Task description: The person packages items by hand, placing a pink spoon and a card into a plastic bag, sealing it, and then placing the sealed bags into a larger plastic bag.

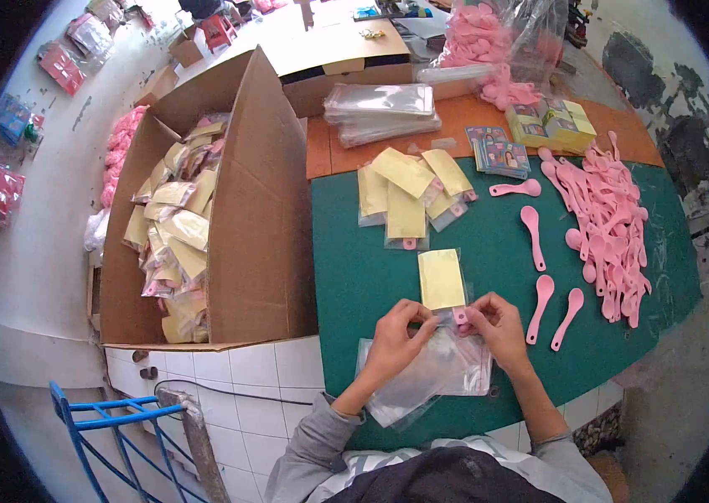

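A clear plastic bag (468, 287) with a yellow card (441, 279) inside lies in front of me on the green table. The holed handle end of a pink spoon (460, 317) shows at its near end. My left hand (401, 339) pinches the near left edge of this bag, thumb and fingers together. My right hand (499, 327) is closed at the right corner, beside the handle end. Below my hands lies a fanned stack of flat clear bags (421, 381). Several loose pink spoons (533, 239) lie to the right, next to a large spoon pile (606, 230).
Filled bags with yellow cards (406, 214) lie beyond my hands. Printed cards (499, 152), a yellow card stack (551, 126) and clear bag stacks (380, 102) stand behind. A tall cardboard box (258, 226) of filled bags is at left, a blue metal frame (111, 411) below.
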`<state>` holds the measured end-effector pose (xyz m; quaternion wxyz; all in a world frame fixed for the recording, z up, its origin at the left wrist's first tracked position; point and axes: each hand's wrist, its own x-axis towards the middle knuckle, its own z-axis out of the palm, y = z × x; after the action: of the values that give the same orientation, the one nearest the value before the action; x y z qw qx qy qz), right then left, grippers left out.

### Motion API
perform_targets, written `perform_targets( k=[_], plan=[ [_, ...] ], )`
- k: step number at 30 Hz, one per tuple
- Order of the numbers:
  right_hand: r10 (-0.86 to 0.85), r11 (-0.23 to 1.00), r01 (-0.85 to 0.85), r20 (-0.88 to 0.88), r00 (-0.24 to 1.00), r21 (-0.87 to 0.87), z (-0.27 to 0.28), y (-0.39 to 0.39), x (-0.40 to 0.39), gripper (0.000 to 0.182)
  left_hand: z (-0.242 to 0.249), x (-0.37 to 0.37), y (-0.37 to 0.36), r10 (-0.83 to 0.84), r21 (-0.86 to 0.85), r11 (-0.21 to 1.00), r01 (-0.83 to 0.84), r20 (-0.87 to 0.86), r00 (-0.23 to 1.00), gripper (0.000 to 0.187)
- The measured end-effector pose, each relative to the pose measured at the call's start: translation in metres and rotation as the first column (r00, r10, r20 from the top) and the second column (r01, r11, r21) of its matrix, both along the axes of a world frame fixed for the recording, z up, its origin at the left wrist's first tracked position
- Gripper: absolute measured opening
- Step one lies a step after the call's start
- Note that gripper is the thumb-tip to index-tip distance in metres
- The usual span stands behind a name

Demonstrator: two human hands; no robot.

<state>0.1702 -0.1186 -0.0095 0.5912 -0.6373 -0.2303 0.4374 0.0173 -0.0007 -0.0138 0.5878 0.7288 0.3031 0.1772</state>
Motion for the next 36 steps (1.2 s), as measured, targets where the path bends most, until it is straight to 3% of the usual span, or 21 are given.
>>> perform_targets(
  k=[3,6,16,19,20,22,23,25,28,30,33,36],
  plan=[
    [-0.071,0.997,0.070,0.046,0.996,0.019,-0.002,0.002,-0.002,0.011,-0.009,0.001,-0.001,0.054,-0.219,0.975,-0.041,0.053,0.997,0.018],
    [-0.098,0.995,0.094,0.077,0.992,0.044,-0.006,0.002,-0.002,0.010,-0.008,0.004,-0.004,0.153,-0.197,0.970,-0.141,0.045,0.987,0.020],
    [0.040,0.999,-0.037,0.146,0.988,-0.023,0.004,0.001,-0.003,0.035,0.002,-0.002,-0.001,0.022,-0.002,1.000,-0.022,0.095,0.995,0.038],
    [-0.009,0.986,-0.041,0.298,0.955,0.159,0.025,0.008,0.003,0.038,0.030,0.003,0.012,-0.001,0.149,0.989,-0.023,0.160,0.987,0.044],
    [0.001,0.986,-0.068,0.401,0.916,0.154,0.036,0.010,0.008,0.040,0.040,0.010,0.027,-0.004,0.217,0.975,-0.037,0.183,0.983,0.044],
    [0.022,0.981,-0.132,0.594,0.804,0.142,0.057,0.019,0.023,0.045,0.050,0.029,0.060,0.041,0.153,0.986,-0.068,0.172,0.984,0.044],
    [-0.005,0.997,-0.058,0.764,0.645,0.055,0.055,0.022,0.035,0.046,0.042,0.038,0.075,0.112,0.416,0.893,-0.171,0.162,0.980,0.042],
    [0.017,0.988,0.146,0.973,0.229,-0.052,0.036,0.020,0.064,0.048,0.024,0.051,0.099,0.246,0.822,0.486,-0.298,0.198,0.949,0.038],
    [0.321,0.773,0.553,0.943,0.081,-0.311,0.016,0.002,0.085,0.045,0.033,0.033,0.066,0.001,0.607,0.793,-0.043,0.070,0.998,0.034],
    [0.206,0.848,0.456,0.960,0.188,-0.271,-0.012,-0.015,0.105,0.038,0.031,0.019,0.028,-0.186,0.435,0.846,0.308,-0.300,0.936,0.030],
    [0.191,0.878,0.384,0.944,0.269,-0.287,-0.018,-0.024,0.121,0.028,0.018,0.003,-0.007,-0.214,0.457,0.831,0.316,-0.262,0.941,0.027],
    [0.176,0.857,0.405,0.919,0.353,-0.319,-0.013,-0.024,0.125,0.018,0.008,0.002,0.001,-0.254,0.183,0.945,0.270,-0.107,0.961,0.024]
  ],
)
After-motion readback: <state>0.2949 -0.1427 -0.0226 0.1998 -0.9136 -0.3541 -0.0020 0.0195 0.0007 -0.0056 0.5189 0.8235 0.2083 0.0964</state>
